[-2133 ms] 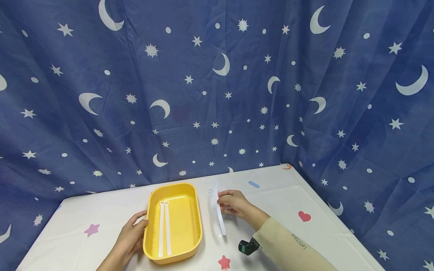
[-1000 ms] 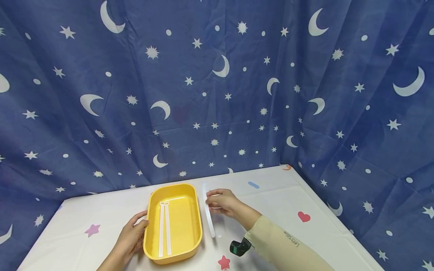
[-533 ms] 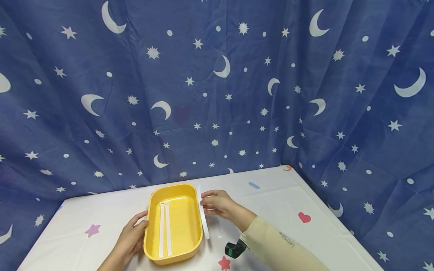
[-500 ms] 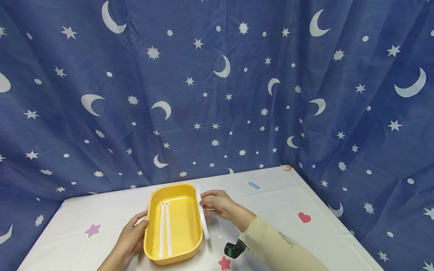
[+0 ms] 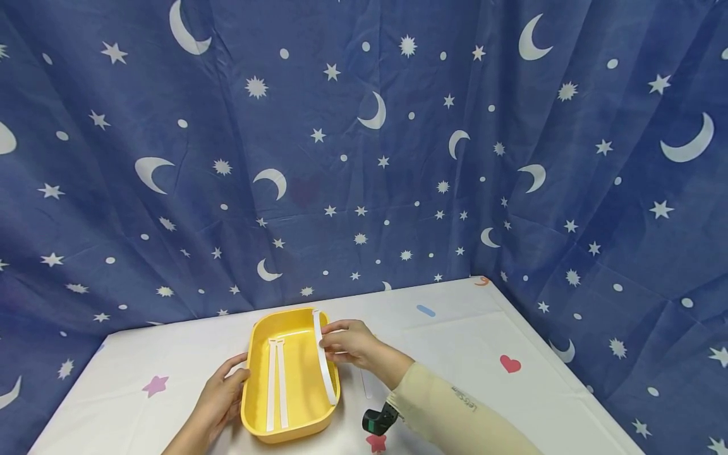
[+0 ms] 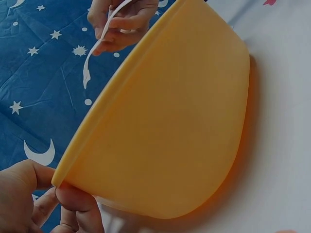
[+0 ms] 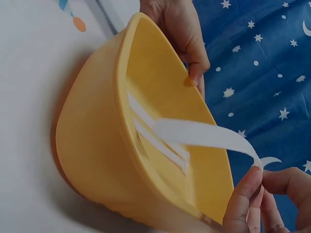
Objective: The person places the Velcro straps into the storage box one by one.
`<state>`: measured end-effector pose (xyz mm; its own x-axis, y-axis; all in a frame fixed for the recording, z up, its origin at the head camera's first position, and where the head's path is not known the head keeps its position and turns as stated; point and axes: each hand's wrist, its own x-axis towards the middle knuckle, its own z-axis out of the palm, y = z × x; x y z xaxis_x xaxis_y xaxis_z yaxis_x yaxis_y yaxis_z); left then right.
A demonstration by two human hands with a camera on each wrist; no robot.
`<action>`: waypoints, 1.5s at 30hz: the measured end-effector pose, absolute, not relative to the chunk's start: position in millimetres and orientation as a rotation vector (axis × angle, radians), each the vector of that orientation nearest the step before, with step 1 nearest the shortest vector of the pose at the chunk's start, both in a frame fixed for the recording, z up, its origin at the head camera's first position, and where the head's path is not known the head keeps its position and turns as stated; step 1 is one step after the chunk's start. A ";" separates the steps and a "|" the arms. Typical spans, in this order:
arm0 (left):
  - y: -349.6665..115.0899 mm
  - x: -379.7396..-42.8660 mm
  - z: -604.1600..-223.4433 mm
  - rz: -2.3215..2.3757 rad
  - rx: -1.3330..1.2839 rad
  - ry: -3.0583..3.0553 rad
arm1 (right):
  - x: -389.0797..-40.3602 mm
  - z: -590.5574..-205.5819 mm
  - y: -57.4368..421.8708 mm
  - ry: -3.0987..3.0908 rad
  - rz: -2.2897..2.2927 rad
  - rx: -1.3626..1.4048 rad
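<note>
A yellow plastic tub (image 5: 301,385) stands on the table, with two slim white straps (image 5: 282,385) side by side on its floor, each with a wider slotted end. My left hand (image 5: 224,395) grips the tub's left rim, thumb and fingers pinching it in the left wrist view. Over the tub's right side, my right hand (image 5: 351,343) pinches a third white strap (image 5: 323,363) between thumb and fingers. In the right wrist view this held strap (image 7: 206,135) bends from the fingertips and reaches out over the tub's inside.
A white tablecloth (image 5: 449,385) with printed shapes covers the table. One faint pale strip (image 5: 366,384) shows on it right of the tub, partly behind the right wrist. A black wrist camera (image 5: 380,420) hangs under the right sleeve. Blue star-patterned curtains (image 5: 341,158) stand behind.
My right hand has carried the strap leftward from the table beside the tub, across the right rim and over the tub. The left hand and tub have stayed put.
</note>
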<state>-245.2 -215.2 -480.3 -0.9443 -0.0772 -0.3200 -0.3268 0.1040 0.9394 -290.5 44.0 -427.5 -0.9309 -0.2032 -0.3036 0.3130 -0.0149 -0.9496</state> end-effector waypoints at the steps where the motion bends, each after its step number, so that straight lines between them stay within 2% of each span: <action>1: -215.3 -245.2 -480.3 1.946 -0.403 2.180 | -290.4 -427.4 42.2 1.921 -2.004 0.119; 45: -216.2 -246.9 -481.9 1.953 -0.396 2.160 | -284.4 -439.2 3.4 2.042 -1.935 0.139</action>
<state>-246.9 -216.2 -481.9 -0.9436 -0.0620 -0.3252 -0.3298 0.0897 0.9398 -284.4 3.4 -439.2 -0.9431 -0.1497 -0.2971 0.2886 0.0759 -0.9544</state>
